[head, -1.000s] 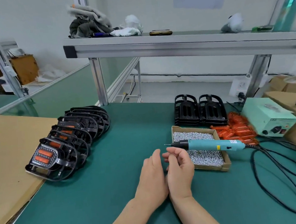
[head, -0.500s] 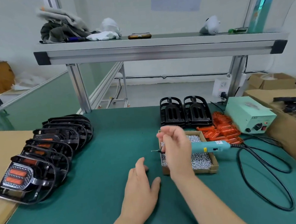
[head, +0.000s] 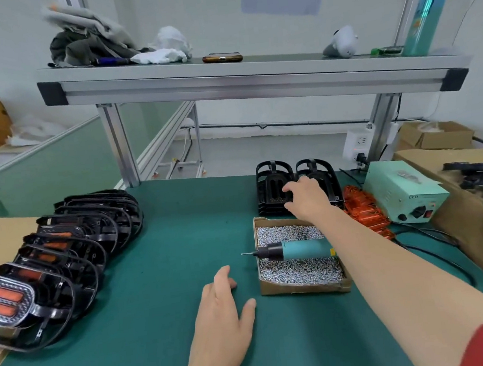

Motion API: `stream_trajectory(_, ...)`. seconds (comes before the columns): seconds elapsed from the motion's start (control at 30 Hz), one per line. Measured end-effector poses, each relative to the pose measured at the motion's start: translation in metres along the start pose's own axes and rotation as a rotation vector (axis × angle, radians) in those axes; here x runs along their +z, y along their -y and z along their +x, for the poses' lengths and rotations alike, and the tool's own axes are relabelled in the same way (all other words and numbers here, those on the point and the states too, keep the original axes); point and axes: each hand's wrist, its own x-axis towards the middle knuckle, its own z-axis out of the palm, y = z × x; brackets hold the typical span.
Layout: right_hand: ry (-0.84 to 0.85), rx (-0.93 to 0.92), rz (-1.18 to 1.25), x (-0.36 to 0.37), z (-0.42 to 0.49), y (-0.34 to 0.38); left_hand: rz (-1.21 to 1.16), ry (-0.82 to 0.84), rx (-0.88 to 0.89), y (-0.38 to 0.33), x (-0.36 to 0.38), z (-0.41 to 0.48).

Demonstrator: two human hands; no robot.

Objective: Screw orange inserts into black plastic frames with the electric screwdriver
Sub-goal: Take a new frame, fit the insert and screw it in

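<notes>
My right hand reaches over the screw box onto the black frames at its far edge; I cannot tell if it grips. My left hand lies flat, fingers relaxed, on open green mat left of the box. The electric screwdriver lies across the box, with the orange inserts heaped right of it.

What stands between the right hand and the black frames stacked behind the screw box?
Nothing visible. The right hand is at the black frames, fingers over the left stack. The forearm passes above the screw box and the screwdriver lying on it.
</notes>
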Motion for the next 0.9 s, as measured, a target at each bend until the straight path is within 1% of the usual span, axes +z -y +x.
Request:
stream_trajectory(0.13,0.015,0.013,-0.075,0.005,0.010,0.004,0.008,0.011,-0.003,0.000,0.000,0.000)
stream_trajectory(0.3,-0.038,0.034,-0.095,0.011,0.017,0.001,0.013,0.012,-0.004,-0.001,-0.001,0.000)
stream_trajectory(0.6,-0.019,-0.026,-0.141,0.016,0.015,-0.005,0.009,0.009,-0.020,0.000,0.000,0.001)
stream_trajectory(0.77,-0.059,-0.020,-0.148,0.017,0.013,-0.004,0.018,0.012,-0.030,-0.001,0.001,0.002)
stream_trajectory(0.9,-0.077,-0.098,-0.178,0.020,0.011,-0.004,0.028,0.009,-0.024,-0.002,0.001,0.002)
